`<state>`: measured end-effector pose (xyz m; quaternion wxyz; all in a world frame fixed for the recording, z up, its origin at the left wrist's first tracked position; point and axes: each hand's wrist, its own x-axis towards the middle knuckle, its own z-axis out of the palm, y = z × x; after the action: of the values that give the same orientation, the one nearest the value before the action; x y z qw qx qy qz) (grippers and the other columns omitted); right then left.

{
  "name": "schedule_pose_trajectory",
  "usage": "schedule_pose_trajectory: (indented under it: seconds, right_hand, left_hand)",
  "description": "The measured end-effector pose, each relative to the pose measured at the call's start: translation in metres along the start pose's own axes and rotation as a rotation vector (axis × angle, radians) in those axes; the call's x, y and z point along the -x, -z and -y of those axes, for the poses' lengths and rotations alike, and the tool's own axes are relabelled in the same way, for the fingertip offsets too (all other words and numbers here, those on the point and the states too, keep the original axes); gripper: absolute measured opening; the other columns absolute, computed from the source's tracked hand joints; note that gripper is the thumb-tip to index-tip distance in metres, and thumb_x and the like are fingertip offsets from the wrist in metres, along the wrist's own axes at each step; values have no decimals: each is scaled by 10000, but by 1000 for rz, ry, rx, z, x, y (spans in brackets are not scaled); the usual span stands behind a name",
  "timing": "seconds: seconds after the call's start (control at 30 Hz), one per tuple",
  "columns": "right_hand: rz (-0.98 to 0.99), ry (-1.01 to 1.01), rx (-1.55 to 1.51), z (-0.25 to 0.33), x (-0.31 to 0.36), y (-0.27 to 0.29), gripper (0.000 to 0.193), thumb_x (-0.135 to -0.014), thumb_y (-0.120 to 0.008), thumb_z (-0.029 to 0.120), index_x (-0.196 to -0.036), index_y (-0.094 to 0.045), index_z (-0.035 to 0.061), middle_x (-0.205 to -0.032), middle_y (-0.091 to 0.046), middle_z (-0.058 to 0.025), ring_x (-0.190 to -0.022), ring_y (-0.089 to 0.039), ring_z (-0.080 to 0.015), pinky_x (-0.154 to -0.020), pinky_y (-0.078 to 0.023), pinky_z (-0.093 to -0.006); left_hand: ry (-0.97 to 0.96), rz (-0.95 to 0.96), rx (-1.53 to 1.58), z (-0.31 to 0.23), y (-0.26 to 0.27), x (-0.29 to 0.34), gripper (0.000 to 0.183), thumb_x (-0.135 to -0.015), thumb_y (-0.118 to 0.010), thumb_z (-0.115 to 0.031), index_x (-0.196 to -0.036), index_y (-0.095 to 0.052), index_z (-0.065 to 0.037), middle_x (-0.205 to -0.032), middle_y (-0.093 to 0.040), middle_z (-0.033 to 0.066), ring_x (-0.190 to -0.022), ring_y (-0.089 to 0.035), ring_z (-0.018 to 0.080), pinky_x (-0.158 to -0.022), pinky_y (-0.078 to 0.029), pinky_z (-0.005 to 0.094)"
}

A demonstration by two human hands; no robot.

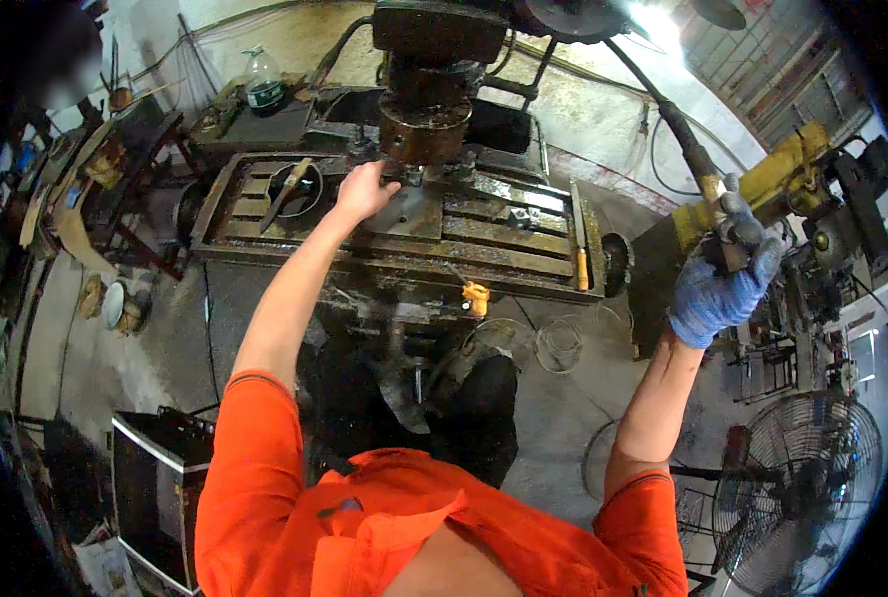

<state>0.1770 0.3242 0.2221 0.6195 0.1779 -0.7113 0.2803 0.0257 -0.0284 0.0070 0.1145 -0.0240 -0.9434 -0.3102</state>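
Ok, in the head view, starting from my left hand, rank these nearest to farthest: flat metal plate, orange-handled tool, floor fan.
1. Flat metal plate, right beside the left hand on the machine table.
2. Orange-handled tool, at the table's front edge.
3. Floor fan, far lower right.

A flat grey metal plate [404,212] lies on the slotted, oil-dark machine worktop [503,239], directly under the rusty round drill head [424,124]. The bare left hand [362,191] rests on the plate's left edge, fingers spread toward the drill head, pressing it flat against the worktop. A long dark feed lever [678,129] slants from the top of the machine down to the right; its lower end, wrapped in yellowish tape, sits in the closed grip of the right hand [722,289], which wears a blue glove and is raised well apart from the plate.
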Motion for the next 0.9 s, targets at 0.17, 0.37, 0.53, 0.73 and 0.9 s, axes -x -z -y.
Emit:
schedule_pose_trajectory:
  seconds: [0.17, 0.37, 0.53, 0.73, 0.9]
  right_hand:
    - [-87, -282, -709, -6, 1, 0, 165, -853, -431, 108, -814, -545, -5, -888, -609, -159, -904, -579, -268, -922, -384, -431]
    - [-122, -354, -709, -9, 1, -2, 297, -877, -402, 239, -808, -558, -5, -881, -609, -154, -898, -567, -246, -932, -365, -414]
    - [-57, -255, -598, -14, -1, 0, 327, -886, -402, 265, -813, -561, -11, -890, -610, -139, -889, -561, -221, -883, -389, -363]
    - [-125, -382, -770, -6, -7, -3, 355, -892, -389, 281, -800, -561, -16, -885, -610, -139, -941, -557, -242, -867, -404, -371]
    - [-69, -235, -580, -7, -3, 1, 107, -828, -468, 37, -833, -565, -6, -885, -622, -135, -872, -590, -242, -814, -449, -356]
  left_hand:
    - [-101, -290, -95, 8, 76, 78, 340, -744, -618, -259, -1047, -582, -108, -754, -626, 100, -718, -603, 299, -617, -472, 393]
    - [-59, -412, -525, 51, 119, 121, 404, -748, -621, -270, -1125, -533, -156, -878, -599, 98, -758, -585, 316, -680, -447, 406]
    - [-141, -177, -549, 108, 116, 113, 364, -779, -569, -243, -1118, -531, -115, -824, -593, 149, -795, -581, 311, -735, -424, 431]
    - [4, -411, 198, 75, 89, 105, 241, -850, -492, -150, -986, -584, 26, -766, -621, 170, -687, -610, 244, -635, -451, 324]
    - [-18, -356, 179, 13, 37, 67, 241, -839, -490, -167, -968, -592, 10, -829, -608, 208, -783, -590, 350, -677, -462, 384]
